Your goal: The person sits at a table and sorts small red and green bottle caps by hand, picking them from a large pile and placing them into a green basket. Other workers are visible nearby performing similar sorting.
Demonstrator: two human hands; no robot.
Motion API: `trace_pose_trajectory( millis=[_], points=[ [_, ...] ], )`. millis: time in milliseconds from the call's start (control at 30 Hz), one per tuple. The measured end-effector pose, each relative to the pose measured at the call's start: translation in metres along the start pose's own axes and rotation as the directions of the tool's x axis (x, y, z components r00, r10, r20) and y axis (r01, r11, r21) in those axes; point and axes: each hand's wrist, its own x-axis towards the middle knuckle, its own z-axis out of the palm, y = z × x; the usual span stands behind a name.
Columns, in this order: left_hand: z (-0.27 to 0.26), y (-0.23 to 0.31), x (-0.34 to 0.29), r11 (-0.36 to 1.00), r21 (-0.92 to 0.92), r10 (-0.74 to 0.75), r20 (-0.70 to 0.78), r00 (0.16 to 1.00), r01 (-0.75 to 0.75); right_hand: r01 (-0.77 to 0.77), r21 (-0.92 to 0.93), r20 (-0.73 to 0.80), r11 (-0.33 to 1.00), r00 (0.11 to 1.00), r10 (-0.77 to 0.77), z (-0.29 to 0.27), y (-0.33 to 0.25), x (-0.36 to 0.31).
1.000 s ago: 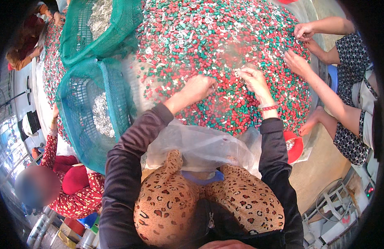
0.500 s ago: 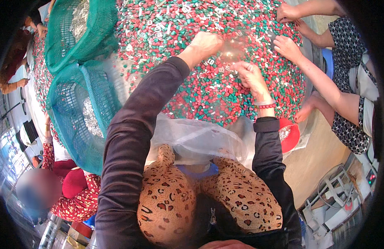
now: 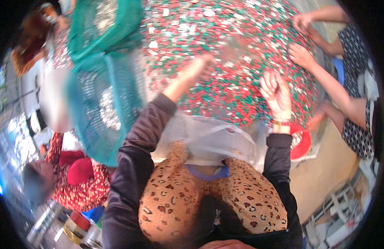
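Note:
A wide heap of small red and green pieces mixed with white pieces (image 3: 225, 99) lies before me. My left hand (image 3: 198, 68) is over the middle of the heap, smeared by motion, so its fingers do not show clearly. To the right, my right hand (image 3: 275, 89) is turned partly palm up above the heap, fingers curled inward. What it holds, if anything, I cannot make out. A red bowl (image 3: 306, 147) with white pieces in it sits just below my right wrist.
Two green-blue mesh baskets (image 3: 132, 120) holding white pieces stand at the left. A co-worker's hands (image 3: 302, 56) work at the heap's right edge. Another person in a red patterned top (image 3: 82, 189) sits at lower left. Clear plastic sheeting (image 3: 212, 135) hangs over my lap.
The whole view has shifted and blurred. My hands have moved farther apart: the left has drawn back toward me, and the right has moved right, turning more palm up.

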Motion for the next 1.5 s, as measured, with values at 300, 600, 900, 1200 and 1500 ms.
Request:
trace_pose_trajectory(
  millis=[300,600,900,1200,1500],
  points=[
    [0.005,-0.060,-0.077,0.803,-0.517,0.020,0.519,0.854,0.296,-0.175,-0.773,-0.100,0.610,0.983,0.155,0.125,0.069,-0.020],
    [-0.023,-0.059,-0.117,0.683,-0.631,0.114,0.590,0.800,0.368,0.548,-0.819,0.537,-0.171,0.837,0.108,0.233,0.094,-0.026],
    [-0.136,0.100,-0.170,0.190,-0.980,0.305,0.119,0.945,0.062,0.404,-0.913,0.405,-0.054,0.887,-0.223,0.242,0.052,-0.034],
    [-0.251,0.264,-0.164,0.546,0.111,0.598,-0.746,0.293,-0.830,0.252,-0.962,0.272,-0.103,0.920,-0.284,0.221,0.040,-0.039],
    [-0.174,0.040,-0.047,0.777,0.578,0.415,-0.170,0.894,-0.251,0.129,-0.986,0.149,-0.109,0.967,-0.208,0.164,0.070,0.006]
  ],
)
